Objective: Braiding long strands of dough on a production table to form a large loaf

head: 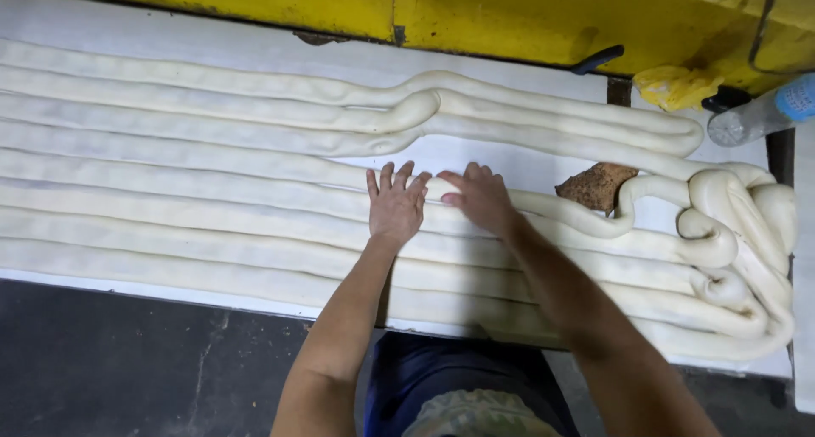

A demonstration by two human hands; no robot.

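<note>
a: in the middle of the white board (509,161), where exactly is the dough rope (255,170) both hands are on?

b: it runs left to right across the board, about halfway between the far and near edges, with more long ropes lying packed just beside it on either side. at the right end the ropes bend back in a heap of loops (739,242) close to the board's right edge.

a: any open room?

b: a bare strip of board just beyond the hands, and a thin one along the near edge. a yellow wall (475,17) shuts off the far side; a brown chunk (594,187) lies in the gap to the right.

a: and the fingers?

b: left hand (395,204) lies flat, fingers spread and straight, palm down on the ropes. right hand (480,198) is beside it, fingers loosely together, pressing on the same rope. neither hand grips anything. a plastic bottle (764,114) lies at the far right corner.
</note>
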